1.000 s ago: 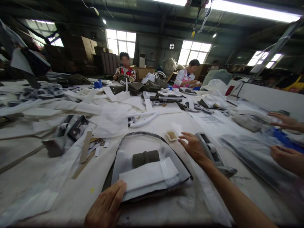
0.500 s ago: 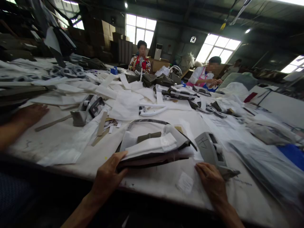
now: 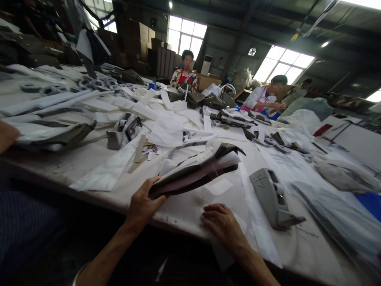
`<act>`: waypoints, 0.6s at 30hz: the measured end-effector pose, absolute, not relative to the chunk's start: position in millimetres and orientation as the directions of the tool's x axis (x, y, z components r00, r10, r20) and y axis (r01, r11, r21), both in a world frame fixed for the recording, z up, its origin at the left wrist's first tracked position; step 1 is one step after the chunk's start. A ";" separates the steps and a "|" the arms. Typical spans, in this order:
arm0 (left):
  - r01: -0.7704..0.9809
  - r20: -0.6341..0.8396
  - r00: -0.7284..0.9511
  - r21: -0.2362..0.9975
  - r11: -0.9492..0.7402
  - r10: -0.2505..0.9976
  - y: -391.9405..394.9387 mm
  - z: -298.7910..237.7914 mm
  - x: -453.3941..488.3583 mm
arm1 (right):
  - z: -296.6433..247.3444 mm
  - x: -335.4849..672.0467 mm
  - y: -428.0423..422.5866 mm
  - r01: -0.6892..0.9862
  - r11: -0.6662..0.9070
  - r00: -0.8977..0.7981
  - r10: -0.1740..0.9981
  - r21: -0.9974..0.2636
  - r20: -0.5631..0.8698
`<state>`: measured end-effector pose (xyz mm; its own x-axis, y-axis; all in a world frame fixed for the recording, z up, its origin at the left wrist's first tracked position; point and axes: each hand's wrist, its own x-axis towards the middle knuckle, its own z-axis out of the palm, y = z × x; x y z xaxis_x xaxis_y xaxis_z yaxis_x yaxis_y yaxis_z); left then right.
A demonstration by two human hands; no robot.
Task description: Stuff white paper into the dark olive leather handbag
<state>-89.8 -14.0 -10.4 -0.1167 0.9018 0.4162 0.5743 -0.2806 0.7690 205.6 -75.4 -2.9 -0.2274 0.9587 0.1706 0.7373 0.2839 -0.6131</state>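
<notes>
My left hand [image 3: 145, 200] grips the near left end of a dark handbag [image 3: 193, 172], thumb below and fingers over it. The bag lies on its side, partly covered with white wrapping, and its far right end is tilted up off the table. My right hand [image 3: 223, 222] rests at the front edge of the table, fingers stretched out and palm down, apart from the bag. Below that hand a thin pale sheet [image 3: 222, 254] hangs past the edge. Right of it stands a grey tape dispenser [image 3: 269, 198] with marker writing on its side.
A second tape dispenser [image 3: 122, 133] stands left, beside paper scraps [image 3: 145, 153]. At the left edge, another person's hand [image 3: 7, 137] is near a dark wrapped bag [image 3: 62, 135]. White sheets and bags cover the far table [image 3: 208, 186], where two co-workers sit. Clear plastic [image 3: 330, 214] lies right.
My right hand has moved left and toward the table edge; the small clear packet there no longer shows. My left hand has tilted the handbag up. At left, a dark bag has come into view.
</notes>
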 end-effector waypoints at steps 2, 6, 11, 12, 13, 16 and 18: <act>0.547 0.407 -0.120 0.789 -0.282 0.906 -14.6 -9.5 -89.2 | 0.5 210.0 -71.6 0.720 0.182 -0.107 0.983 -0.669 0.152; 0.513 0.396 -0.123 0.810 -0.283 0.910 -15.4 -9.4 -89.2 | 5.8 222.6 -54.7 0.716 0.102 0.115 0.959 -0.690 0.261; 0.496 0.378 -0.141 0.827 -0.265 0.915 -14.4 -10.7 -91.1 | -15.8 201.7 -30.2 0.820 0.173 0.036 0.936 -0.546 0.350; 0.492 0.375 -0.141 0.829 -0.264 0.916 -14.2 -10.7 -91.4 | -21.3 195.2 -23.9 0.843 0.189 0.003 0.935 -0.504 0.355; 0.489 0.373 -0.140 0.832 -0.264 0.917 -14.0 -10.5 -91.6 | -26.0 189.7 -16.2 0.861 0.206 -0.034 0.935 -0.465 0.352; 0.482 0.370 -0.138 0.836 -0.264 0.919 -14.0 -9.7 -91.8 | -30.9 184.7 17.3 0.875 0.194 -0.050 0.947 -0.444 0.317; 0.482 0.365 -0.140 0.837 -0.258 0.920 -14.5 -9.4 -91.9 | -25.0 191.9 47.6 0.864 0.135 0.023 0.952 -0.485 0.306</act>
